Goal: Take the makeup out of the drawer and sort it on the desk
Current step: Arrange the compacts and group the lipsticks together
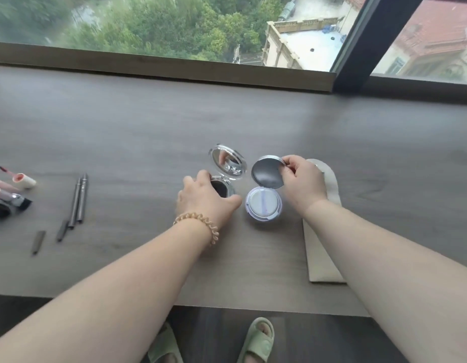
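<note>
Compact base (229, 189) — left hand (204, 199) grips it; right hand (303, 179) pinches other lid (267, 172).

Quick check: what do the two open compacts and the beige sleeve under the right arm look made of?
Left compact: probably plastic with a chrome-look rim; its lid mirror reflects. Right compact: glossy lilac-white plastic, likely; lid inside is dull grey. Beige sleeve: matte and flat, probably fabric or felt.

Centre of frame, open compacts: 2, namely silver mirrored compact (228, 163) and lilac cushion compact (263, 206). Left: slim pencils (82, 199), 2; loose dark caps (38, 242), 2. Far left edge: lip products (24, 181), seemingly 3, partly cropped. Right: beige pouch (322, 258), 1.
</note>
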Tool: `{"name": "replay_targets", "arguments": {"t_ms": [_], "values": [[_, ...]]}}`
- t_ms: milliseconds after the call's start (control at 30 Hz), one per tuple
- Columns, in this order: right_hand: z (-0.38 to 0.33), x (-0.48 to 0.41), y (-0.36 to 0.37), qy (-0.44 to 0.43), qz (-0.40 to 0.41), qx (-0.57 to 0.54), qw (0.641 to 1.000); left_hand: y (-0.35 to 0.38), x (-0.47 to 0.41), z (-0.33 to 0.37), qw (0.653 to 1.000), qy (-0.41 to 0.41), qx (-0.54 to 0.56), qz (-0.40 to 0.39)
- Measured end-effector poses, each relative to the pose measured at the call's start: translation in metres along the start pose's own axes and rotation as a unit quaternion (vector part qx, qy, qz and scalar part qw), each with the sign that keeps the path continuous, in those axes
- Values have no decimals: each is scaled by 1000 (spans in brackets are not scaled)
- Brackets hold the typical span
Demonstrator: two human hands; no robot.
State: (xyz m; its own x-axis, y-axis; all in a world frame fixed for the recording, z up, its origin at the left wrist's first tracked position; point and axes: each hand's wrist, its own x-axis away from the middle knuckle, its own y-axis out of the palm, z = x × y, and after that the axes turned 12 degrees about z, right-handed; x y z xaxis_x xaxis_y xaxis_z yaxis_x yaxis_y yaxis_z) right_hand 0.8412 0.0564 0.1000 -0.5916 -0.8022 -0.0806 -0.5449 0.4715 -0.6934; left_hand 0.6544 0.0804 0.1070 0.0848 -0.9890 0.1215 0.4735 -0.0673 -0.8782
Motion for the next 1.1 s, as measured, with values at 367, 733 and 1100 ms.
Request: {"name": "replay_targets", "arguments": {"t_ms": [367,733,1100], "values": [[39,-15,-19,-39,-71,14,997,42,30,41,994,-40,-92,36],[46,-11,-22,-31,-71,9,997,56,32,39,988,-29,-131,77],[-27,13,-20,-186,201,19,962,7,33,-7,971,44,76,223]]}}
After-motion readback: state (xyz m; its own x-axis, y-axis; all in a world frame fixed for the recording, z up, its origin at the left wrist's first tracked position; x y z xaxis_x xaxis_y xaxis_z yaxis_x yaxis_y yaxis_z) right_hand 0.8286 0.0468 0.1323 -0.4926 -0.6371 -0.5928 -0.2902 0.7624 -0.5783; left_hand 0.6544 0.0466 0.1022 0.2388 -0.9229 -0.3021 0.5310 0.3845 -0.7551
